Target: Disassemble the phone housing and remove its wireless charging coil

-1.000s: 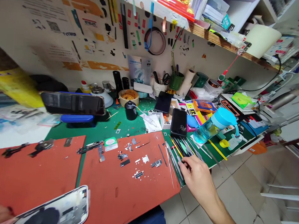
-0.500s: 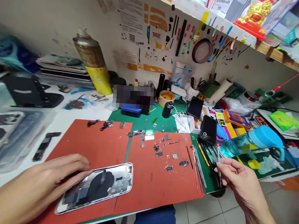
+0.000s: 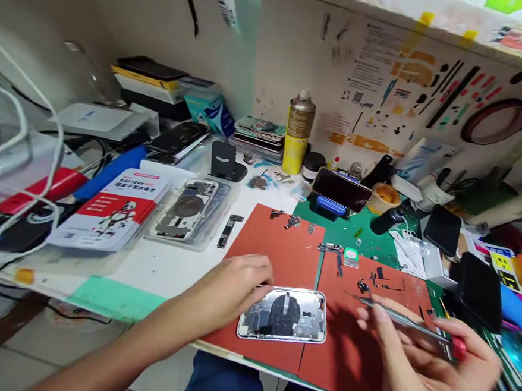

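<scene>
An opened phone housing (image 3: 309,325), with a round black pad (image 3: 284,317) inside, lies flat on the orange mat (image 3: 264,243). My left hand (image 3: 241,286) is curled over its upper left edge with bent fingers, the fingertips partly hidden. To the right of the housing, my right hand (image 3: 428,362) is closed around a slim screwdriver (image 3: 406,320) with a red end cap. The screwdriver lies nearly level, its thin tip pointing left, apart from the housing. Small phone parts (image 3: 378,275) are spread on the mat behind it.
A phone (image 3: 342,189) leans on a blue stand at the back. Another opened housing (image 3: 187,208) sits on a plastic box at left, beside a red-and-white battery box (image 3: 112,209). A spray can (image 3: 297,132) stands by the wall. White cables (image 3: 52,145) hang at far left.
The view has swung left. My right hand has brought the screwdriver from the mat's right side toward the housing and tipped it from upright to nearly level. My left hand stays at the housing.
</scene>
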Available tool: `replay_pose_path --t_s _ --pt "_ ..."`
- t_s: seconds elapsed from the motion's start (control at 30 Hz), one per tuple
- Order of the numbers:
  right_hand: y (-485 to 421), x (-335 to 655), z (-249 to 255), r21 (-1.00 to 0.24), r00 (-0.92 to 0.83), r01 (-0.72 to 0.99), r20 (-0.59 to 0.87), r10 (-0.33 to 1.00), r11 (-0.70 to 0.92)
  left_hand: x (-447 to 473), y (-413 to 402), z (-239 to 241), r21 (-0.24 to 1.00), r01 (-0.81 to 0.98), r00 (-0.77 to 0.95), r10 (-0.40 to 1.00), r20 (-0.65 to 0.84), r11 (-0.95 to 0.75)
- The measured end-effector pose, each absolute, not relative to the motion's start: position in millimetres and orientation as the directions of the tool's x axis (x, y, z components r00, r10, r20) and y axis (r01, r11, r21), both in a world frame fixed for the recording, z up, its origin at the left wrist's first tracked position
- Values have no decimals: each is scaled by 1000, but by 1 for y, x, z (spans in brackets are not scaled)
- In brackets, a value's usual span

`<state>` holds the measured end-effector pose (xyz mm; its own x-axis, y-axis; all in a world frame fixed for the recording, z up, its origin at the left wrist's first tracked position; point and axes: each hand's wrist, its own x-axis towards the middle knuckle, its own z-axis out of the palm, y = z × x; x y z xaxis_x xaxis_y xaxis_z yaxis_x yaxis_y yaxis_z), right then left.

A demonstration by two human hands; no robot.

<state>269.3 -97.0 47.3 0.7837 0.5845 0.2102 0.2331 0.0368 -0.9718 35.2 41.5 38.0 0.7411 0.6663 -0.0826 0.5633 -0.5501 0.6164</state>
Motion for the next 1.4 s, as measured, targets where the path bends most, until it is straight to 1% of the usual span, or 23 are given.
replay_pose_path --t_s 0.03,0.07,0.1,0.13,0.3,0.43,0.57,0.7,0.8,1.0,1.07,1.1,1.13,1.2,1.27,1.3,1.37,1.4 --pt "-83 258 46 -959 799 272 268 538 75 33 41 36 630 555 742 665 -81 -543" --pt "-71 249 44 -952 761 283 295 578 113 32 41 34 643 539 750 658 -72 -544" --pt "-62 244 42 -947 742 290 315 592 141 30 40 32 655 521 757 651 -58 -547" --pt "-55 241 40 -942 720 302 324 614 142 29 40 30 668 504 761 647 -43 -548" --pt "-42 238 24 -898 668 440 334 665 8 25 41 20 720 452 768 641 -14 -527" --pt "-34 231 10 -838 549 544 381 744 28 24 41 15 723 440 772 635 -1 -533" --pt "-25 228 -1 -779 498 626 431 753 32 21 39 12 700 426 788 615 24 -573" --pt "-25 227 -4 -761 504 648 439 743 10 16 38 14 742 415 766 643 28 -526" --pt "-26 227 -5 -778 528 628 424 736 -2 13 37 17 771 414 718 694 51 -484" --pt "-23 228 -4 -828 563 561 372 738 -11 6 29 14 781 366 589 775 227 -506" --pt "-26 226 4 -866 599 501 341 725 -6 2 21 10 784 347 518 802 298 -515" --pt "-30 224 8 -900 629 436 299 718 -7 -1 17 8 782 337 483 809 333 -524" --pt "-35 222 13 -940 660 342 231 714 -12 -3 12 6 778 329 455 812 366 -535" --pt "-50 218 19 -995 681 93 33 731 -42 -7 4 3 768 310 428 803 413 -561" --pt "-66 217 19 -983 620 -153 -176 765 -102 -9 -1 2 765 277 448 783 432 -581" --pt "-74 218 16 -959 572 -245 -260 778 -141 -10 -2 1 771 257 465 774 429 -582" --pt "-85 220 8 -903 468 -362 -389 794 -230 -11 -2 1 788 209 487 761 429 -578" --pt "-89 220 4 -880 434 -397 -431 791 -261 -11 -2 1 798 184 496 755 429 -574"
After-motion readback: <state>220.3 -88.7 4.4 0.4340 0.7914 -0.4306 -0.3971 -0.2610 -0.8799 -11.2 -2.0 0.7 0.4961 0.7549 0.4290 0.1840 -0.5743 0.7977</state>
